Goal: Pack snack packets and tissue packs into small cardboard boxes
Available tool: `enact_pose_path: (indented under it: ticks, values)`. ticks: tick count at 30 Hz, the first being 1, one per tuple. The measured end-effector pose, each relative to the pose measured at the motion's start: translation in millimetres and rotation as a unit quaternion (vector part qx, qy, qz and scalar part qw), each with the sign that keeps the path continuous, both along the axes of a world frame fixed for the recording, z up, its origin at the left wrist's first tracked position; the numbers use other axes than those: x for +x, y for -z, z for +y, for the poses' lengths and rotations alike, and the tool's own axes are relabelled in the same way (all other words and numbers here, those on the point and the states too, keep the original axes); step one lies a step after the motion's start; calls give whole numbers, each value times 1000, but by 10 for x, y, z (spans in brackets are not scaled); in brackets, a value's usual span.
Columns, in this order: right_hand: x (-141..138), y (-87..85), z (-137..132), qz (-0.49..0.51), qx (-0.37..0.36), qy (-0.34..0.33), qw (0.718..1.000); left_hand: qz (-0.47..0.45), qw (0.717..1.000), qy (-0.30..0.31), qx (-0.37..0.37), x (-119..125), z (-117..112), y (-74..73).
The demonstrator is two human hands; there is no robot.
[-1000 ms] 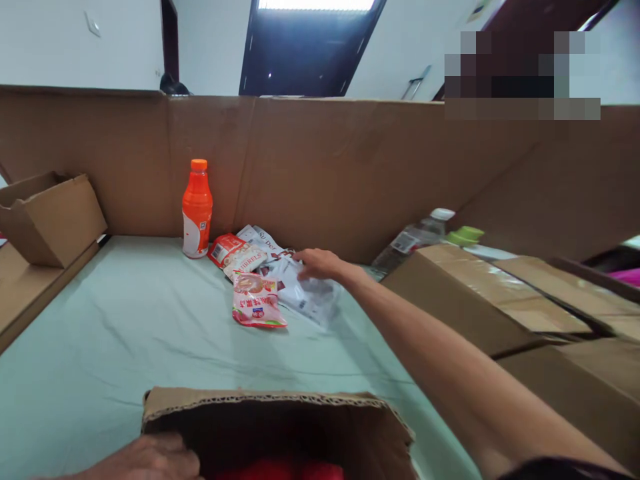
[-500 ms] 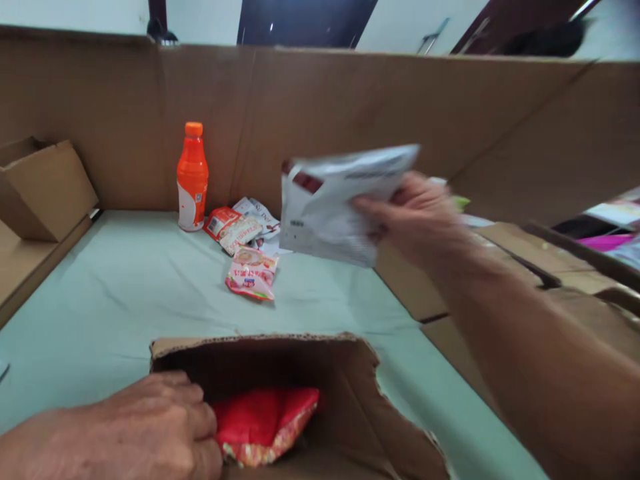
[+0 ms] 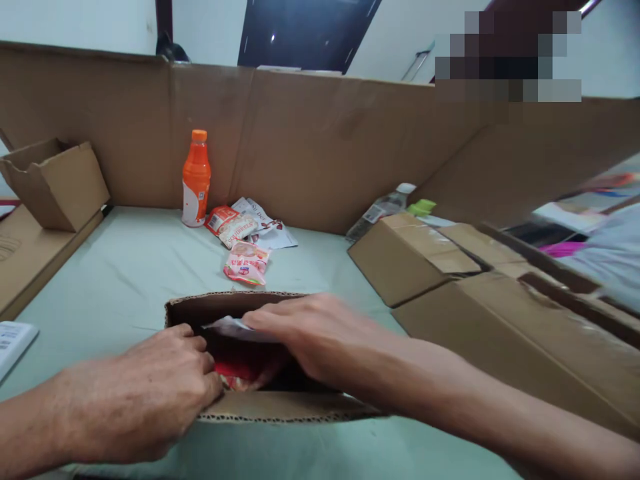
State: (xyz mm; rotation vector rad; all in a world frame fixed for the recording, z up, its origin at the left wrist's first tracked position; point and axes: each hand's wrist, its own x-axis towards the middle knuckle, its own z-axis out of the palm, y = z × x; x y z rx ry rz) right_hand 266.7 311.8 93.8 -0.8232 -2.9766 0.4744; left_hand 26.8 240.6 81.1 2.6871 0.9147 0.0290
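In front of me stands an open cardboard box (image 3: 290,408) with rough-cut edges. My left hand (image 3: 150,383) is closed over its left wall, fingers curled inside the rim. My right hand (image 3: 305,333) reaches into the opening, pinching a white packet (image 3: 235,327) that is partly inside the box; the hand covers most of it. Below lies a red packet (image 3: 240,372) inside the box, largely in shadow. Beyond the box, a pink snack packet (image 3: 247,263) and a red-and-cream packet (image 3: 231,225) lie by white packets (image 3: 277,235).
An orange bottle (image 3: 197,180) stands by the cardboard wall (image 3: 310,147) at the back. Closed cardboard boxes (image 3: 480,320) line the right, with a clear bottle (image 3: 383,210) leaning behind them. To the left are a small open box (image 3: 75,190) and a white object (image 3: 15,343).
My right hand has brought the white packet down and left, from above the table into the box. My left hand stays on the box's left wall. The view has shifted slightly.
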Motion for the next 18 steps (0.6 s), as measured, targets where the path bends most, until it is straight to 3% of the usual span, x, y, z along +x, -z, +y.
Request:
enact_pose_path:
  ticks: [3,7,10,14,16,18]
  values:
    - [-250,113,115,-87,-86,-15,992,18,1000,-9,-4,-5,-29,20]
    - [-362,166,207,-104,-184,-29,977,-40,996,-79,14,-32,-84,75]
    - [-334,125,177,-118,-207,-42,970,-77,991,-107,34,-76,-86,128]
    - [-74,-28,198,-42,-198,-88,975,-87,993,-70,-33,-140,-17,172]
    - [147,-80,398,83,-186,-29,979,-94,992,-66,-46,-147,32,201]
    - [355,-35,788,216,-137,101,961,-96,994,-45,-33,-135,88,269]
